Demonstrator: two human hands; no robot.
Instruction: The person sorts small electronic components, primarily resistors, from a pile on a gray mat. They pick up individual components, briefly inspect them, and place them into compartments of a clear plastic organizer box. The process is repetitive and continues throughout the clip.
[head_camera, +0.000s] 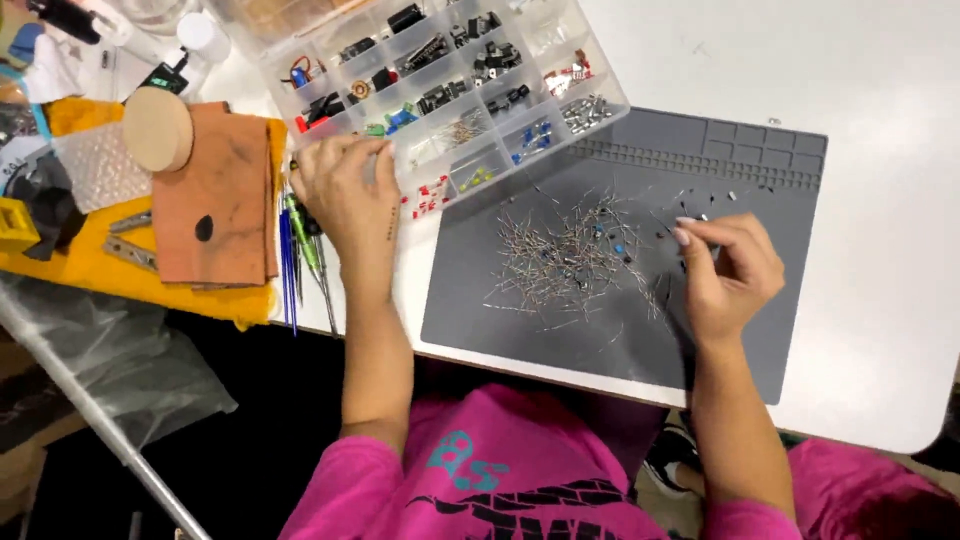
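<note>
My left hand (345, 195) rests on the near-left corner of a clear plastic compartment box (560, 75), fingers curled over its edge. The box holds several kinds of small electronic parts, black, red, blue and green. My right hand (725, 270) hovers over a grey work mat (500, 305) with thumb and fingers pinched on a tiny dark component; what it is exactly is too small to tell. Left of that hand, a heap of thin wire-legged components (570, 260) lies spread on the mat. A few loose dark bits (700, 200) lie just beyond my right fingers.
Thin screwdrivers and pens (300, 260) lie by my left wrist. Further left are brown leather sheets (215, 200) on a yellow cloth (90, 270), a round wooden disc (157, 128) and bubble wrap (95, 165). The white table (880, 250) ends near my pink-shirted body.
</note>
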